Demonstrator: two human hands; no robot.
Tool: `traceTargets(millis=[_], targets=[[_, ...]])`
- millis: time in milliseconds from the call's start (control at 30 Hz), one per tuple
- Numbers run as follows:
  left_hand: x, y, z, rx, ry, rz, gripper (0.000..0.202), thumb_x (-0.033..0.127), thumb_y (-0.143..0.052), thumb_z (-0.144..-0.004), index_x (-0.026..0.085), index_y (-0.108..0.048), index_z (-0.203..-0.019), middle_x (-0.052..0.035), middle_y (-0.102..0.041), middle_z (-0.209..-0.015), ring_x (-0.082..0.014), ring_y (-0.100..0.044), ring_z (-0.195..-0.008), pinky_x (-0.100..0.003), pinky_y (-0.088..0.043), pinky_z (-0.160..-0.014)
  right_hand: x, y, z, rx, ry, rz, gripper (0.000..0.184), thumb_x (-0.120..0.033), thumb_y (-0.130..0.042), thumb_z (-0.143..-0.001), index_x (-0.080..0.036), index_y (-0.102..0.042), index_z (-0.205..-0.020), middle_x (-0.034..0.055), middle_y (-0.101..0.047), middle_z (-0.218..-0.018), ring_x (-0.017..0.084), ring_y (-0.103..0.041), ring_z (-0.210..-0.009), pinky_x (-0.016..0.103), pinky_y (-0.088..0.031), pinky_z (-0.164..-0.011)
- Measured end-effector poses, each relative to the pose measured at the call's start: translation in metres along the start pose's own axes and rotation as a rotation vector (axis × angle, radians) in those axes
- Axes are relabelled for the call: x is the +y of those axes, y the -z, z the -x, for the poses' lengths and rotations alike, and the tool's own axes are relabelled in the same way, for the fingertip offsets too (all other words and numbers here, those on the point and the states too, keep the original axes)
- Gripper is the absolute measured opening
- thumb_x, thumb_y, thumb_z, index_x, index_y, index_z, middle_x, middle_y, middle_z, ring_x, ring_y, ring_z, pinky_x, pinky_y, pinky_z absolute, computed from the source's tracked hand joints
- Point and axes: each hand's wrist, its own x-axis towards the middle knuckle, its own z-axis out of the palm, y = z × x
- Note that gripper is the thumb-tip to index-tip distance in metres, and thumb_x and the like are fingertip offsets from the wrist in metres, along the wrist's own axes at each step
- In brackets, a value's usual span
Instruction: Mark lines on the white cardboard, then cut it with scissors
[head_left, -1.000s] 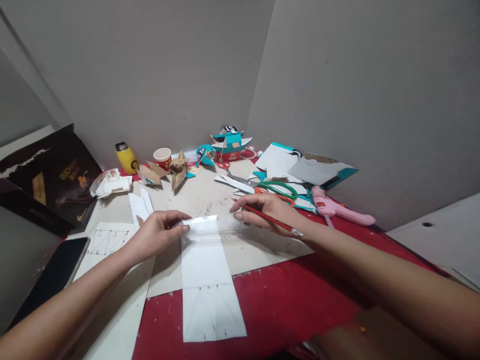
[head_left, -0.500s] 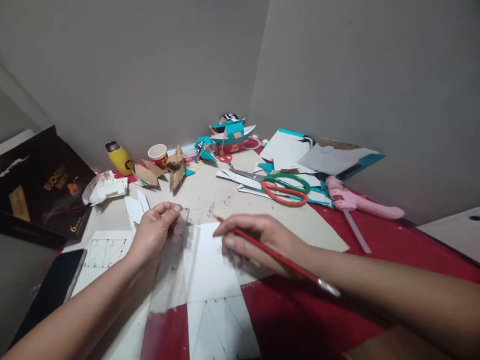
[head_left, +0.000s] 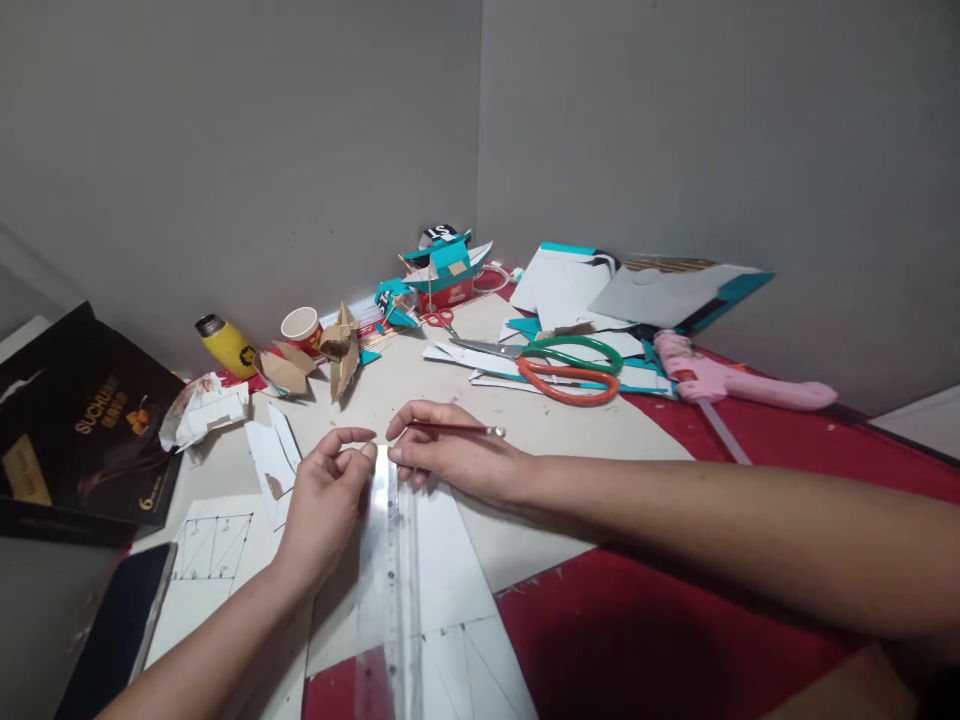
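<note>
A clear plastic ruler lies lengthwise over a strip of white card, running from the far end toward me. My left hand pinches the ruler's far end between thumb and fingers. My right hand is closed round a dark red pencil, its rear end pointing right. The right thumb and fingertips meet the far end beside the left hand; the pencil's tip is hidden there. Nearer me, thin slanting lines are drawn on the card. A second drawn pattern shows on a white sheet at left.
Large scissors with green and orange handles rest on card scraps. A pink glue gun is at right. Behind stand a paper cup, a yellow bottle and a small card boat. A black box and a phone are at left.
The ruler has swung right and now lies over the card strip. My right hand has moved left and up to its far end, and the pencil has turned nearly level.
</note>
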Motion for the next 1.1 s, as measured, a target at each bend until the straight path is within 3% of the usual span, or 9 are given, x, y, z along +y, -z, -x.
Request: traceTargets(millis=[167, 400, 900, 1100], targets=[[-0.004, 0.006, 0.011, -0.127, 0.114, 0.032, 0.034, 0.044, -0.071, -0.082, 0.016, -0.061, -0.098, 0.0031, -0.061, -0.056, -0.0099, -0.050, -0.044, -0.020, -0.044, -0.042, 0.000, 0.002, -0.006, 0.053, -0.019, -0.048, 0.014, -0.017, -0.066, -0.076, -0.018, -0.056, -0.085, -0.0043, -0.062, -0.056, 0.008, -0.055, -0.047, 0.020, -0.047, -0.050], [-0.002, 0.006, 0.021, -0.269, 0.220, 0.110, 0.029, 0.037, -0.077, -0.079, 0.014, -0.062, -0.092, 0.0014, -0.066, -0.059, -0.0049, -0.049, -0.042, -0.015, -0.039, -0.045, 0.003, 0.005, -0.004, 0.070, -0.018, -0.064, 0.013, -0.016, -0.066, -0.076, -0.018, -0.058, -0.085, -0.0043, -0.063, -0.057, 0.008, -0.057, -0.049, 0.020, -0.048, -0.052], [-0.011, 0.005, 0.017, -0.230, 0.256, 0.107, 0.029, 0.034, -0.079, -0.078, 0.013, -0.064, -0.092, 0.0010, -0.067, -0.059, -0.0061, -0.052, -0.046, -0.015, -0.043, -0.046, 0.018, 0.012, -0.003, 0.106, -0.030, -0.015, 0.008, -0.013, -0.062, -0.081, -0.018, -0.057, -0.086, -0.0028, -0.066, -0.061, 0.009, -0.058, -0.053, 0.020, -0.048, -0.052], [-0.014, 0.006, 0.019, -0.197, 0.275, 0.074, 0.041, 0.033, -0.079, -0.077, 0.015, -0.061, -0.109, 0.0018, -0.065, -0.061, -0.0100, -0.055, -0.049, -0.018, -0.044, -0.045, 0.019, 0.015, 0.000, 0.103, -0.043, 0.011, 0.013, -0.008, -0.060, -0.081, -0.018, -0.059, -0.090, -0.0021, -0.065, -0.065, 0.010, -0.060, -0.057, 0.019, -0.049, -0.053]])
